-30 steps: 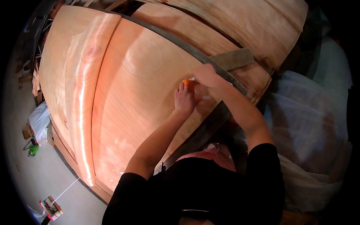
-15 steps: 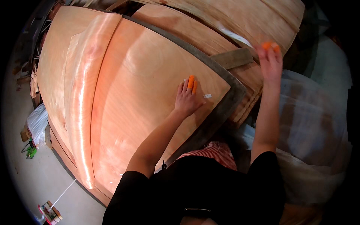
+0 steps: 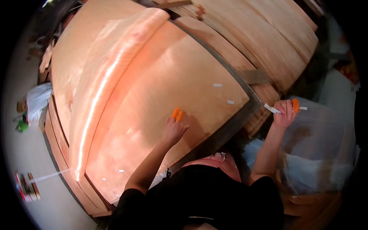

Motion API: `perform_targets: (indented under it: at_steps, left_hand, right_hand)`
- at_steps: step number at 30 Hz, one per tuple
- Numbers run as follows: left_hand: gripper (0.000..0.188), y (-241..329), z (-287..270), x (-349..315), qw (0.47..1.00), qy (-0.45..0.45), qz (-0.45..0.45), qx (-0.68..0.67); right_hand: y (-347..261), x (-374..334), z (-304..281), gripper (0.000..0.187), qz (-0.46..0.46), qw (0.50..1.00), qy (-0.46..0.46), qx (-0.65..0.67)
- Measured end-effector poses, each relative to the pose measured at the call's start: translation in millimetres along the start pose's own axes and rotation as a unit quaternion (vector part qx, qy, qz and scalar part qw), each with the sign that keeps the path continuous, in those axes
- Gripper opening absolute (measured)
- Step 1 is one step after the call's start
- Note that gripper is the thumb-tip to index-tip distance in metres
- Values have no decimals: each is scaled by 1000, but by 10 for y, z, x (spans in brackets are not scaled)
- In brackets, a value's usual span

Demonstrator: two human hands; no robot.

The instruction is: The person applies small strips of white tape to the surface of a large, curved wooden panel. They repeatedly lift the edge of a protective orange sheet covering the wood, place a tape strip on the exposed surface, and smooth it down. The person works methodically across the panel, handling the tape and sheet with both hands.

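A large, thin sheet of wood veneer [image 3: 153,76] lies spread before me, with its far left part rolled back in a long glossy fold [image 3: 101,92]. My left hand [image 3: 176,129] is over the veneer's near middle, orange covers on two of its fingers, which are stretched out and hold nothing. Whether the palm touches the sheet I cannot tell. Out to the right, past the veneer's corner, my right hand [image 3: 284,114] grips a strip of white tape [image 3: 271,108] whose ends stick out on both sides. White tape pieces [image 3: 217,85] dot the sheet near its right corner and near edge.
More stacked wood sheets [image 3: 264,34] lie beyond, with a short wooden block [image 3: 253,76] between the stacks. Clear plastic sheeting [image 3: 318,149] hangs or lies at the right. On the floor at the left are a white bag [image 3: 38,101] and a small box-like item [image 3: 28,188].
The view has shifted. My right hand has come down nearer my body with the tape strip, and my left hand has slid away from the veneer's right corner, uncovering a tape piece.
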State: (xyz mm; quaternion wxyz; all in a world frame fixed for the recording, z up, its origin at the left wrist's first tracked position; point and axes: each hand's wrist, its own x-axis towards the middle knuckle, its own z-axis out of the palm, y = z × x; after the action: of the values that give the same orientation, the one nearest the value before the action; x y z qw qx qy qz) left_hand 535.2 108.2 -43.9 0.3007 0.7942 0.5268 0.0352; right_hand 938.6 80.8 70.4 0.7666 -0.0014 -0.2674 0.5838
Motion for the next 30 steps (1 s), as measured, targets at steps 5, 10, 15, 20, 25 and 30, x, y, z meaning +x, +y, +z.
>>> perform_targets:
  at_steps: [5, 10, 15, 20, 25, 30]
  left_hand:
    - [67, -891, -417, -773, 977, 209, -43, 7]
    - [67, -2049, -1057, -1571, 943, 293, -149, 48]
    - [71, -3199, -1679, -2057, 879, 389, -236, 141]
    - [77, -3428, -2178, -2061, 831, 325, -424, 158]
    - [80, -3444, -1919, -2139, 832, 311, -430, 160]
    - [84, -3358, -1394, -2445, 833, 304, -425, 182]
  right_hand:
    - [518, 43, 302, 21, 69, 997, 31, 6]
    - [1243, -145, 688, 18, 152, 988, -32, 9]
    - [1600, -255, 1061, 17, 173, 981, -56, -62]
    - [1707, -342, 1386, 23, 179, 974, -77, -111]
    - [1746, -373, 1626, 25, 207, 965, -73, -146]
    - [1901, -391, 1635, 26, 241, 960, -32, -136]
